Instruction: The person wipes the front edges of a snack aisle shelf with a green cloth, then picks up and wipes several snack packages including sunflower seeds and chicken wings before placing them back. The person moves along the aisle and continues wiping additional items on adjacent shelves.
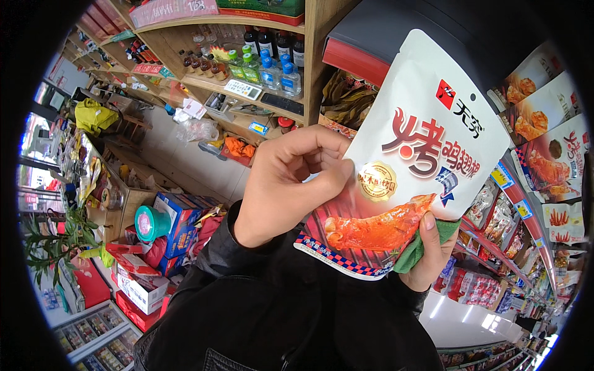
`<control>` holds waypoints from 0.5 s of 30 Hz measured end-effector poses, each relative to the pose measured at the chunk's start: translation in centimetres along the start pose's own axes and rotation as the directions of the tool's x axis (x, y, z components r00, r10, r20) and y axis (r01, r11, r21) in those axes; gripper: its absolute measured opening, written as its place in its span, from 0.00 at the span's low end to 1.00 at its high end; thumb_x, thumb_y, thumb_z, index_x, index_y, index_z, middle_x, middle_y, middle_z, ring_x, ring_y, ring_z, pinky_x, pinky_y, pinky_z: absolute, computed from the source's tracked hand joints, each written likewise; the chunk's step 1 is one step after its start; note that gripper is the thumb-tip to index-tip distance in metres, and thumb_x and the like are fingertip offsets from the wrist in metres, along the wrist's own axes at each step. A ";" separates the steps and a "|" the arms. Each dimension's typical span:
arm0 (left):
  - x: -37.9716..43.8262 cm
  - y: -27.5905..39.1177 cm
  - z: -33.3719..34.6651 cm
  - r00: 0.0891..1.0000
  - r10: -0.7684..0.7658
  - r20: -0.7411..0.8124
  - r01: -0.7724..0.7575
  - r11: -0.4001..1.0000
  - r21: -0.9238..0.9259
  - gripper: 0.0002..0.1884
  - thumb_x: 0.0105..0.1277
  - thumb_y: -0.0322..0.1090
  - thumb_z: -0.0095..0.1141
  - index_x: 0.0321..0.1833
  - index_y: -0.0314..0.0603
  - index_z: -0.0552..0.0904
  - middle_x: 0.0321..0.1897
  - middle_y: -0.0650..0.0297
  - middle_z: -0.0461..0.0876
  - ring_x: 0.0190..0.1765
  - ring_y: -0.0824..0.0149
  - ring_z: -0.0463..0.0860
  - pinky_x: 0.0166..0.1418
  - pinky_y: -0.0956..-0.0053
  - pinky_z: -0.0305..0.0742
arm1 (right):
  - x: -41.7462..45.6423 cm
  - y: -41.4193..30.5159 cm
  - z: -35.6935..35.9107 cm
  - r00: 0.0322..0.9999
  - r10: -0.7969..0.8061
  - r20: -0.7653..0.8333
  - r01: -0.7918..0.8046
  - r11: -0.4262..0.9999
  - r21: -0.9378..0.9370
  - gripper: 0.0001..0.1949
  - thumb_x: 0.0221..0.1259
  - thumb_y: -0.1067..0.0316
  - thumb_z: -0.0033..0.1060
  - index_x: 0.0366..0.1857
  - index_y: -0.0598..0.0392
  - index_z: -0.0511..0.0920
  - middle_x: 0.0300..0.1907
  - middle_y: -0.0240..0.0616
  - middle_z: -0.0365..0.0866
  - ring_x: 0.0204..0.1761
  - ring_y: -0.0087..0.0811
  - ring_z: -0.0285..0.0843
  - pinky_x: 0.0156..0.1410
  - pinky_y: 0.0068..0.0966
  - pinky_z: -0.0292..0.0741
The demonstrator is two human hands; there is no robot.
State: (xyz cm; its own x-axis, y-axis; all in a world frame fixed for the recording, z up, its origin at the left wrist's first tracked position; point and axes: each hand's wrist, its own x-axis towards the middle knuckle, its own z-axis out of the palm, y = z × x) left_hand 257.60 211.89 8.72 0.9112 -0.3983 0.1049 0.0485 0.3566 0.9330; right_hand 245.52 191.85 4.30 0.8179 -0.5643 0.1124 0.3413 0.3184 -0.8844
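Observation:
A white foil snack pouch (417, 106) with a picture of a roasted chicken wing and Chinese writing is held up, tilted, in front of my chest. My left hand (292, 181) pinches its left edge between thumb and bent fingers. At the lower right edge, my right hand (434, 255) grips the pouch with the thumb on its front, the other fingers mostly hidden behind. A green cloth (417, 250) is also in that hand, pressed against the pouch. Similar pouches (552, 157) stand on the rack at the right.
Wooden shelves (306, 60) hold small bottles (250, 67), a calculator (242, 89) and a dark phone-like object (282, 104). Packaged snacks line shelf rails with price tags (523, 209) at right. Left are stacked boxes (178, 232), a teal tub (152, 223) and a potted plant (60, 236).

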 end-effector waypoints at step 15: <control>0.4 -0.5 -0.2 1.000 0.020 0.025 -0.020 0.999 0.037 0.06 0.70 0.24 0.72 0.46 0.32 0.88 0.36 0.68 0.89 0.39 0.80 0.84 0.49 0.80 0.80 | -0.1 0.1 -0.5 1.000 -0.010 0.021 0.010 1.000 -0.027 0.20 0.72 0.71 0.73 0.64 0.62 0.78 0.61 0.44 0.87 0.59 0.31 0.86 0.71 0.33 0.77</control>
State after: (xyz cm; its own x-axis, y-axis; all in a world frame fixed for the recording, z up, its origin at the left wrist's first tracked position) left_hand 258.00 211.75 8.26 0.9016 -0.4120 0.1316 0.0145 0.3330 0.9428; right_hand 245.30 191.58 3.98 0.8241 -0.5512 0.1304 0.3367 0.2917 -0.8953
